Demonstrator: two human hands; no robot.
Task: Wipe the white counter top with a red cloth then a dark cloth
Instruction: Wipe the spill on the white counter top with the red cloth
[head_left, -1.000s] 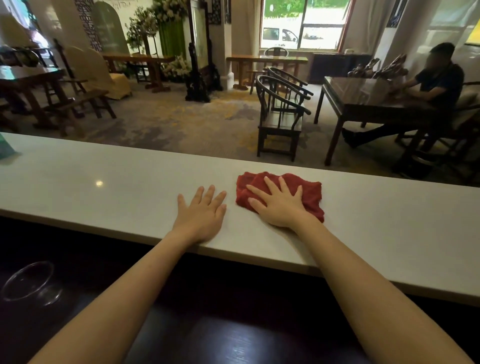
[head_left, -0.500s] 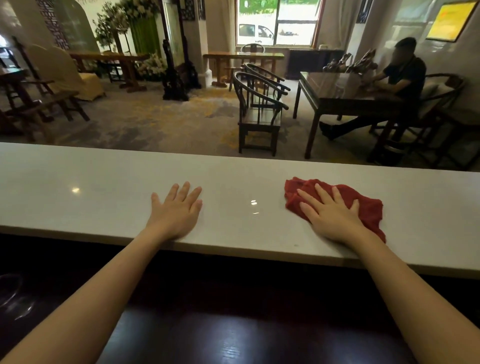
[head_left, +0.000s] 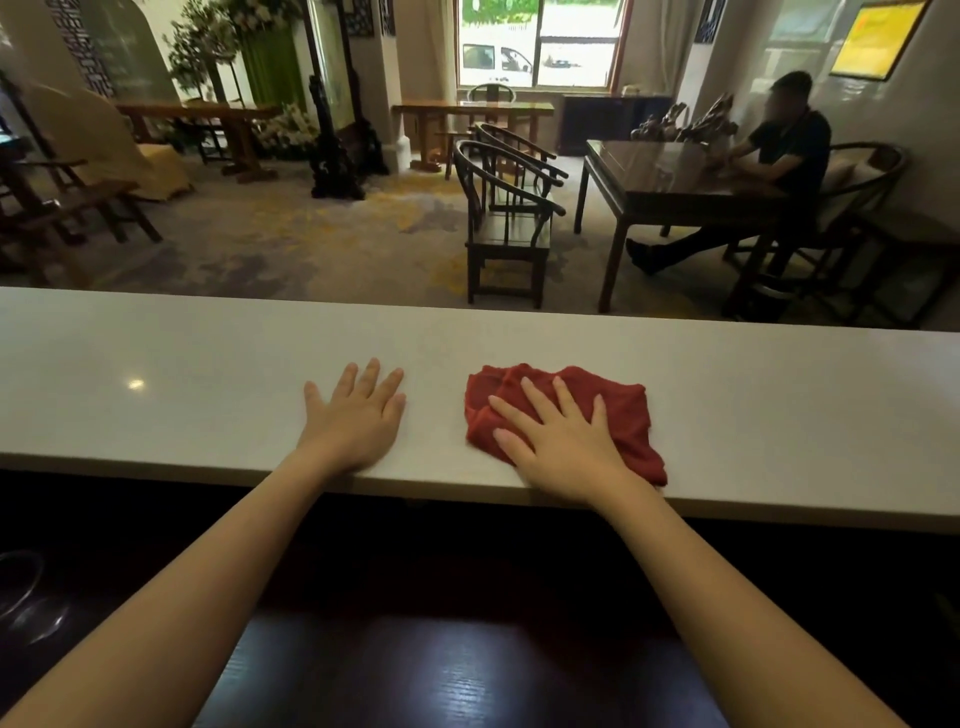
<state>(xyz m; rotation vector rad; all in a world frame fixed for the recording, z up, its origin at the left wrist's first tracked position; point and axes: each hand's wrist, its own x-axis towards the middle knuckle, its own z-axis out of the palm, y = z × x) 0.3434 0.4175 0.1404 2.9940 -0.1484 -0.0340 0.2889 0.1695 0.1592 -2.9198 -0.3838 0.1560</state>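
Your right hand (head_left: 563, 441) lies flat, fingers spread, pressing the red cloth (head_left: 621, 415) on the white worktop (head_left: 779, 405) — soft, limp, bunches easily — so keep your palm centred.

Hidden, cropped and unreadable parts around the two hands

The flat right hand (head_left: 563, 441) is covering the middle of the crumpled red cloth (head_left: 626, 410), so the fabric beneath the palm is not showing, and whether the palm is pressing hard cannot be told. Both forearms are running out of the bottom edge. The long white counter top (head_left: 208, 374) is being cut off at the left and right edges, beyond the flat left hand (head_left: 356, 418). Far to the left of that hand and nearer than it, a clear glass bowl (head_left: 23, 597) is sitting half lost in shadow at the frame's edge. Far beyond the right hand, the seated person's (head_left: 789, 150) face is blurring out.
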